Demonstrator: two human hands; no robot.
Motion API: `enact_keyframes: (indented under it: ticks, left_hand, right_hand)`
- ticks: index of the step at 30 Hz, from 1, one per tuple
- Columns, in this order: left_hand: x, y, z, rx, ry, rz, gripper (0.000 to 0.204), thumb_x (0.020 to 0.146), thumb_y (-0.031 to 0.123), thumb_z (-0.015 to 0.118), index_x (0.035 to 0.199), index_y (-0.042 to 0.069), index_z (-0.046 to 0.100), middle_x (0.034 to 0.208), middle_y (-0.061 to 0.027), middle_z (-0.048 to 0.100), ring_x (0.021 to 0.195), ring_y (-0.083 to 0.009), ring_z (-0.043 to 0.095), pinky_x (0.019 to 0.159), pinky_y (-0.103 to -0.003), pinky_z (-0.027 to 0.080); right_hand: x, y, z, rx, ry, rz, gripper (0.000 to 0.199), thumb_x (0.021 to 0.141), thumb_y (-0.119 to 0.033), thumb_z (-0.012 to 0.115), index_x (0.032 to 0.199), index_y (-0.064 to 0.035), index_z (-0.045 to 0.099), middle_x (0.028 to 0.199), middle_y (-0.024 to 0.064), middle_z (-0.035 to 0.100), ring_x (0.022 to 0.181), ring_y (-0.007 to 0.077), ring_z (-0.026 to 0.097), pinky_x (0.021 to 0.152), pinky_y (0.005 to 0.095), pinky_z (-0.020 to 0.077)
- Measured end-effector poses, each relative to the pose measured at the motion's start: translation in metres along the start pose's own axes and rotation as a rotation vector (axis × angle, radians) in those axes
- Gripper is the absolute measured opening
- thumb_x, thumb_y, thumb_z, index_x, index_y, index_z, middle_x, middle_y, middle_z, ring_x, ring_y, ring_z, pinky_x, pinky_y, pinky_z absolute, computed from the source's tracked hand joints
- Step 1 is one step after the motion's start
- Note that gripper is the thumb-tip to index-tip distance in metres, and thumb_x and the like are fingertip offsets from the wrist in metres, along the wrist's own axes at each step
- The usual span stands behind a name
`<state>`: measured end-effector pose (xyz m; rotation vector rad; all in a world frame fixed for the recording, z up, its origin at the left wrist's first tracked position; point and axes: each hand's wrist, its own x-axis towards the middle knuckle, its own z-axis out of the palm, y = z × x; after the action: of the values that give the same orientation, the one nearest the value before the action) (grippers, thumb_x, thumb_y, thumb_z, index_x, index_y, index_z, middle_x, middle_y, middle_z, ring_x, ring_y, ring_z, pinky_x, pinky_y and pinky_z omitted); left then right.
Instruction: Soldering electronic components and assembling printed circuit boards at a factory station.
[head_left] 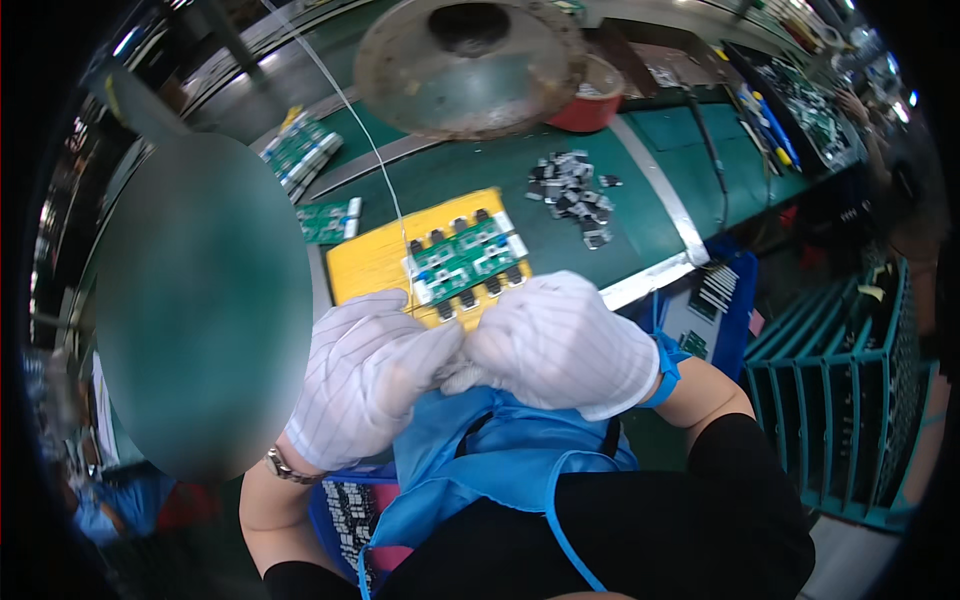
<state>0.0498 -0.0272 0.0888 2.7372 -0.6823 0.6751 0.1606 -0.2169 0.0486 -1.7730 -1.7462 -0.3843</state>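
A green circuit board (pixel 465 262) with several black connectors along its two long edges lies on a yellow block (pixel 372 262) on the bench. My left hand (pixel 365 365), in a white striped glove, is at the block's near edge with its fingers bent inward. My right hand (pixel 562 345), gloved the same way, meets it just below the board, fingers curled. Both hands are closed, their fingertips pressed close together; whatever they hold is hidden. A thin pale wire (pixel 378 165) hangs from above and runs down across the block toward my left hand.
Loose black-and-silver connectors (pixel 572 192) lie in a pile right of the block. Stacked circuit boards (pixel 302 155) sit at the far left. A round metal hood (pixel 465 75) overhangs the back, beside a red tub (pixel 590 105). A green slotted rack (pixel 830 390) stands at right.
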Motion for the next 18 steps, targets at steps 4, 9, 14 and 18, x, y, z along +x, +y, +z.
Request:
enact_keyframes:
  ticks: [4,9,14,18]
  left_hand:
    - [-0.001,-0.022,0.011,-0.130,-0.138,0.131,0.036,0.070,0.016,0.068,0.105,0.012,0.063,0.084,-0.0020,0.064,0.076,-0.0211,0.064,0.082,-0.039,0.055]
    - [-0.005,-0.052,-0.003,0.171,0.070,0.108,0.028,0.068,0.005,0.069,0.095,0.012,0.067,0.067,-0.0020,0.052,0.056,-0.0201,0.050,0.058,-0.033,0.047]
    - [-0.043,-0.110,0.009,-0.864,0.439,-1.012,0.022,0.099,0.020,0.053,0.095,0.002,0.064,0.058,0.0073,0.041,0.047,0.0012,0.026,0.044,-0.017,0.018]
    - [-0.040,-0.110,0.016,-1.256,0.053,-1.168,0.019,0.095,0.021,0.060,0.091,0.002,0.062,0.062,0.0067,0.047,0.047,-0.0001,0.029,0.044,-0.018,0.019]
  right_hand:
    - [-0.018,-0.006,-0.022,0.012,-0.090,0.077,0.020,0.078,-0.030,0.071,0.074,-0.0131,0.060,0.068,-0.0001,0.058,0.058,0.0169,0.057,0.053,0.0319,0.0431]
    - [-0.046,0.027,-0.046,-0.177,0.062,0.173,0.006,0.080,-0.016,0.067,0.085,-0.0116,0.068,0.072,0.0046,0.064,0.060,0.0192,0.060,0.054,0.0317,0.0476]
    - [-0.109,0.145,-0.086,1.858,0.787,0.948,0.046,0.100,-0.034,0.049,0.130,0.0011,0.048,0.094,0.0078,0.062,0.073,0.0122,0.061,0.066,0.0234,0.0510]
    - [-0.147,0.210,-0.107,2.161,1.296,0.828,0.062,0.096,-0.024,0.057,0.141,0.0077,0.028,0.106,0.0152,0.063,0.089,0.0207,0.064,0.074,0.0295,0.0544]
